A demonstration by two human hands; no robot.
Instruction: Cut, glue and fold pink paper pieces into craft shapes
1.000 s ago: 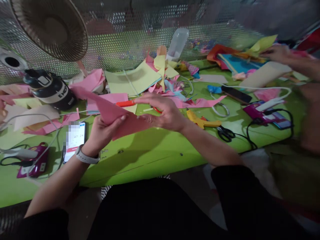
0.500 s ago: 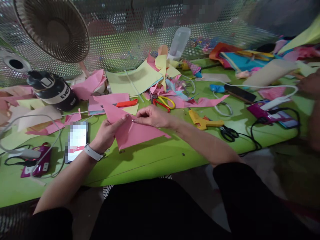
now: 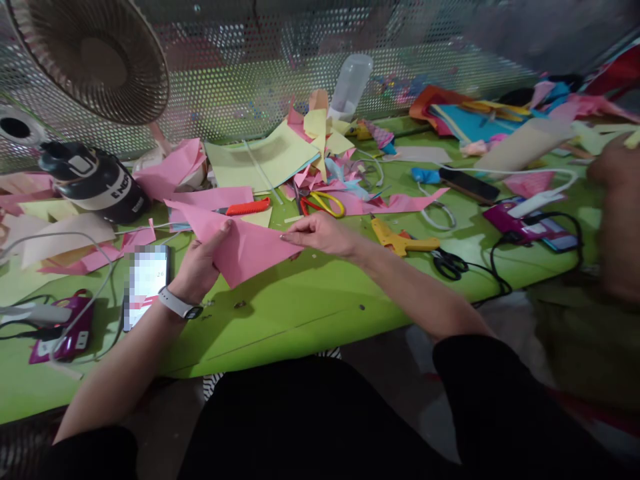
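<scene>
A pointed sheet of pink paper (image 3: 245, 250) is stretched between both hands, just above the green table (image 3: 300, 313). My left hand (image 3: 200, 267) is closed on its left side, thumb on top and the other fingers hidden beneath. At the sheet's right corner, my right hand (image 3: 320, 233) pinches the paper between thumb and fingers. Behind the sheet lie a red utility knife (image 3: 249, 207) and scissors with yellow and red handles (image 3: 327, 203). A yellow glue gun (image 3: 403, 240) rests to the right of my right hand, beside black-handled scissors (image 3: 450, 265).
A lit phone (image 3: 146, 287) and a purple power strip (image 3: 70, 327) lie at the left. Behind them stand a black bottle (image 3: 100, 183) and a fan (image 3: 95, 60). Paper scraps (image 3: 320, 167) pile up at the back. A co-worker's hand (image 3: 617, 167) is at the far right.
My right hand has moved from the middle of the pink paper to its right corner. The sheet has turned and its left tip points further left. The view has shifted slightly.
</scene>
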